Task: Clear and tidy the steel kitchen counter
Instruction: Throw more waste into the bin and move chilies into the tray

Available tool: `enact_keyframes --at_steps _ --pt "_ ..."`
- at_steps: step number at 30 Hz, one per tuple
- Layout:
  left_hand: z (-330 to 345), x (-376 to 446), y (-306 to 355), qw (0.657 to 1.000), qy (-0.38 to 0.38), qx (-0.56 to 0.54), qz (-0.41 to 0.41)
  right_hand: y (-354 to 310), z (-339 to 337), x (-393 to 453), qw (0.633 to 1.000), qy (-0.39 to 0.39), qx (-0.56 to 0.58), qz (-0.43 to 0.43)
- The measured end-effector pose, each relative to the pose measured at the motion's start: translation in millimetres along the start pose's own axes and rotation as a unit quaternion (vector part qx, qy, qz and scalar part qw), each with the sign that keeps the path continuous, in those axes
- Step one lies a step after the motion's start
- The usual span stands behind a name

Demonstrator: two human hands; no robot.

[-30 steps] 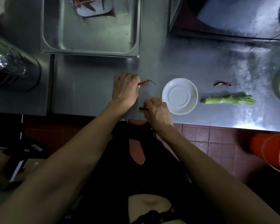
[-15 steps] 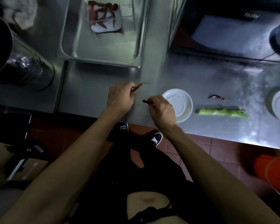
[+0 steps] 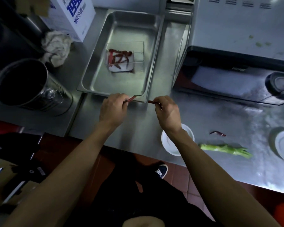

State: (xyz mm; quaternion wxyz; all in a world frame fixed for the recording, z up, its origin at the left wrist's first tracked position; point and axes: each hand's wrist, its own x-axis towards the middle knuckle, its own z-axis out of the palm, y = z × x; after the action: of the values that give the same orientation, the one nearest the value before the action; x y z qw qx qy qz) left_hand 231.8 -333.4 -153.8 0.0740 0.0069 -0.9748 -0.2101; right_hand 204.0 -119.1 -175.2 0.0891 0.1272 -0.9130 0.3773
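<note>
Red chilli [image 3: 132,98] in left hand [image 3: 112,108], another [image 3: 151,101] in right hand [image 3: 166,112], both raised beside tray [image 3: 95,89].
</note>
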Motion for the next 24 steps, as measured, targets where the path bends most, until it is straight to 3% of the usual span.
enact_keyframes --at_steps 12,24 --pt "-6 99 -56 0.997 -0.013 -0.05 -0.063 -27 54 104 1.0 0.0 -0.005 -0.025" --pt "12 240 -110 0.996 -0.026 -0.042 -0.077 -21 133 241 0.998 -0.001 -0.057 0.031"
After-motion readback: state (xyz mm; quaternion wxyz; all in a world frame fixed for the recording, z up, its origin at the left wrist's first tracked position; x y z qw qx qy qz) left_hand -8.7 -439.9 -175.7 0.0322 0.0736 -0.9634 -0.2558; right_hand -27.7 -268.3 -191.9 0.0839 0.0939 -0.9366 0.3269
